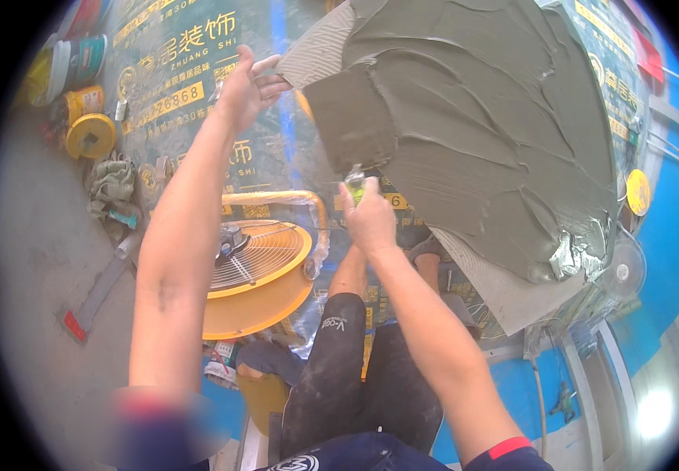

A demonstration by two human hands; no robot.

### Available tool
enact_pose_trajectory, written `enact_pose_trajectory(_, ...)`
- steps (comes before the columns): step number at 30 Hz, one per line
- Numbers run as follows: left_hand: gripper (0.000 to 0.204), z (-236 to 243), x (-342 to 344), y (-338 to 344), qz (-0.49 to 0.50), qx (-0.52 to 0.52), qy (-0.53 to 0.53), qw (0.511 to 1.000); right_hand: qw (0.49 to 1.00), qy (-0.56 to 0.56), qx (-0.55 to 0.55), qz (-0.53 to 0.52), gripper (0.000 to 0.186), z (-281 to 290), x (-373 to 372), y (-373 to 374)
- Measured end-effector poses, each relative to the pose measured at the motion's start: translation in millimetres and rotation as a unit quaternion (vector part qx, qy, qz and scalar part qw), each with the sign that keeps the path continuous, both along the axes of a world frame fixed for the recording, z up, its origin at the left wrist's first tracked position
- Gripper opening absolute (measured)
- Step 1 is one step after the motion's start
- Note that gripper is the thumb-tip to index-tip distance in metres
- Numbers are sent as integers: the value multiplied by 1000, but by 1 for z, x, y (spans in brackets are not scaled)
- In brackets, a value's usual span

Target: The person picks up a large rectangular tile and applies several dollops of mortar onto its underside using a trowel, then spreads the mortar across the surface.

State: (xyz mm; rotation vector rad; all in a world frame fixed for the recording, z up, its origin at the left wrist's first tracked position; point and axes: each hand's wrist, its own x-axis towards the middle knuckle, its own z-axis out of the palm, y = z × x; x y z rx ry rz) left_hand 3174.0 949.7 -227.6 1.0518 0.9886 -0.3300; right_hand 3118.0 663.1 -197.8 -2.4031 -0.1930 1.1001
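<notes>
My right hand (371, 212) is wrapped round the green handle of a flat trowel (349, 119), whose square blade, coated in grey paste, lies at the left edge of a large slab (496, 298). Thick, wavy grey mortar (496, 149) covers most of that slab, with ridged pale areas showing at the upper left corner and along the lower edge. My left hand (247, 86) is raised with its fingers apart beside the slab's upper left corner; whether its fingertips touch the edge I cannot tell.
A yellow fan (261, 306) stands below my left hand. Printed protective sheeting (174, 110) covers the floor. Several buckets (80, 67), a cloth (111, 188) and a long red-ended tool (72, 322) lie at left. Blue floor covering (665, 220), rails and a cable (542, 392) are at right.
</notes>
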Motion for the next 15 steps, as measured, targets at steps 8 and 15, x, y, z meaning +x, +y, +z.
enact_pose_trajectory(8, 84, -4, -6, 16, -78, 61, 22, 995, 980, 87, 116, -135, 52, 34, -34, -40)
enact_pose_trajectory(15, 82, 2, 1, 10, -89, 54, 25, 994, 967, 11, 96, -237, 54, -3, -37, -24)
